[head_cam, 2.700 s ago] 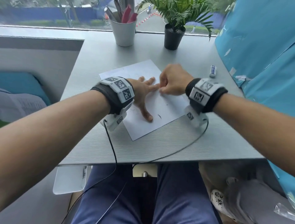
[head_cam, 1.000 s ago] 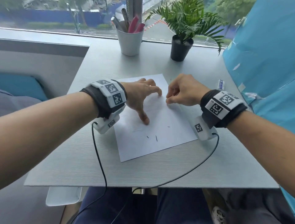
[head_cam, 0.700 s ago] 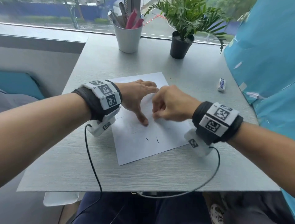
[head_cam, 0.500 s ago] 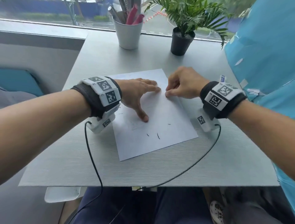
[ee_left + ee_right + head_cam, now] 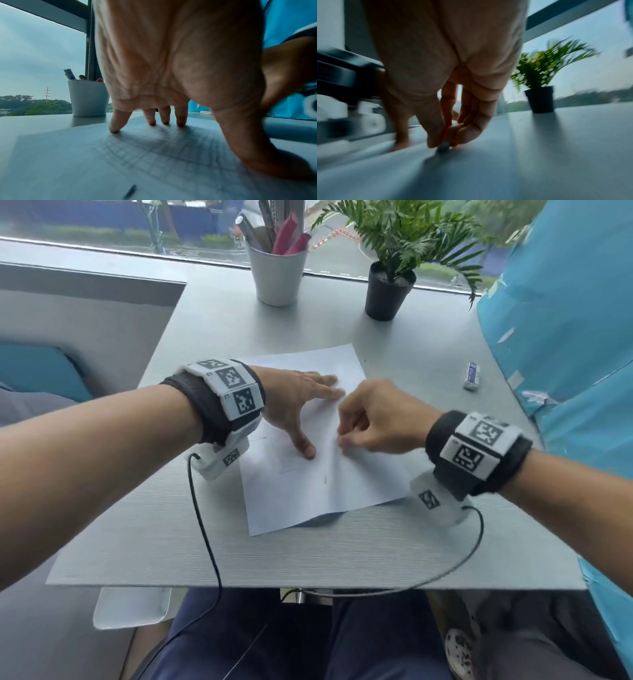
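Lying at nine o'clock of the right hand point(image 5: 376, 419), where a small grey nub point(image 5: 443, 147) is pinched, the faint pencil grid point(image 5: 154, 148) is held flat by the straight fingers of the left hand point(image 5: 291, 402).

I've got the sheet point(image 5: 308, 491) lying mid-counter point(image 5: 171, 542), left hand point(image 5: 291, 402) on its left half, right hand point(image 5: 380, 419) just beside, pinching a small piece point(image 5: 443, 146) down on it. Behind the sheet: pen cup point(image 5: 277, 278), potted plant point(image 5: 388, 290) to its right. Eraser point(image 5: 472, 375) right of the sheet.
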{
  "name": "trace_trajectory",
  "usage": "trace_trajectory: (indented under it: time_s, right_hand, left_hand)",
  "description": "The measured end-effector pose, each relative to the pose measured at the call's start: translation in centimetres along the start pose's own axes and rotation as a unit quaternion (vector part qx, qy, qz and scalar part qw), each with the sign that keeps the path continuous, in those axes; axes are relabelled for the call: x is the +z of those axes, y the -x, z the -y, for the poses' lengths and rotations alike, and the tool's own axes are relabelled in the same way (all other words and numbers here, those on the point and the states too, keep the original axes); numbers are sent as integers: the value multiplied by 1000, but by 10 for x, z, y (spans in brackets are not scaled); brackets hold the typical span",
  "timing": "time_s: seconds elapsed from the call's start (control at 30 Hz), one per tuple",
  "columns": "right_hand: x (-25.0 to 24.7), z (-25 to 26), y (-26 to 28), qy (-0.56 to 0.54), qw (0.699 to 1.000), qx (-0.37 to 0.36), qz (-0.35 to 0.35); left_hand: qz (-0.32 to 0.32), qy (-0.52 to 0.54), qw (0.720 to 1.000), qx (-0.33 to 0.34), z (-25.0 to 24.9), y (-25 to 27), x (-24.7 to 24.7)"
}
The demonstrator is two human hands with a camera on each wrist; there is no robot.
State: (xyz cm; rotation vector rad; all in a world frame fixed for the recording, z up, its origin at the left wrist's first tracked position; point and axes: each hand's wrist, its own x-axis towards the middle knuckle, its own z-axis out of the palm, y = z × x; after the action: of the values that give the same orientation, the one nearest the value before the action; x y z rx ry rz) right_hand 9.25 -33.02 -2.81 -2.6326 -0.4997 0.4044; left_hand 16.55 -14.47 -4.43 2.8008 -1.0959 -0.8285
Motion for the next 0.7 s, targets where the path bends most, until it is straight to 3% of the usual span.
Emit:
trace_trajectory:
  time_s: [0.07, 0.2, 0.3, 0.5, 0.63, 0.7]
  right_hand:
    - [-2, -1, -1, 9, 1000, -1, 19]
    - [-26, -28, -28, 39, 995, 62, -70]
    - [-19, -22, -28, 42, 993, 57, -92]
    - [7, 10, -1, 14, 1000, -13, 23]
    - [-23, -23, -28, 37, 994, 61, -82]
    - [-14, -17, -25, 30, 994, 56, -87]
  left_hand:
    - [6, -4, 1000, 2, -1, 2, 0]
    - [39, -19, 999, -7, -6, 5, -1]
    - [42, -13, 999, -10, -6, 5, -1]
    - [53, -14, 998, -12, -4, 1, -1]
    - [52, -22, 998, -29, -10, 0, -3]
    - [52, -27, 998, -35, -12, 0, -4]
